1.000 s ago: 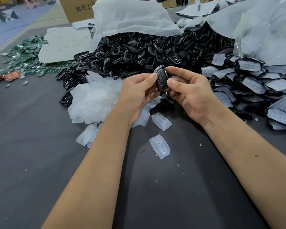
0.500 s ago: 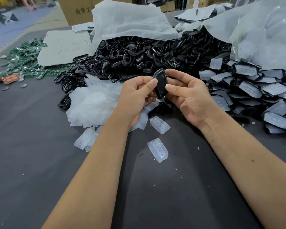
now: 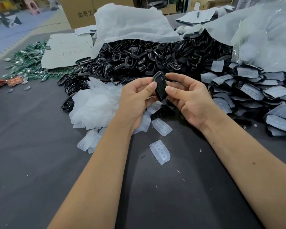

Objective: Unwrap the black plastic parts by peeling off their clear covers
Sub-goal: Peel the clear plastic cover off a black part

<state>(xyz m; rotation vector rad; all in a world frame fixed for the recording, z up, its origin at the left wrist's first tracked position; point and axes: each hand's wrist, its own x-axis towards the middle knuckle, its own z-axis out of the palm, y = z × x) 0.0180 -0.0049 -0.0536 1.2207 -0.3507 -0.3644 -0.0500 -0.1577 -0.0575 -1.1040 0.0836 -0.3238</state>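
Head view: both hands (thumbs foremost) pinch black part (image 3: 160, 87).

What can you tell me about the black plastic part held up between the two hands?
The glossy black plastic part is an elongated shell with a rounded top end, apparently hard moulded plastic. It stands roughly upright, turned edge-on to the camera, above the dark grey table in front of the heap of loose black parts. The left hand pinches its left side; the right hand pinches its right side. Whether a clear cover remains on it cannot be told.
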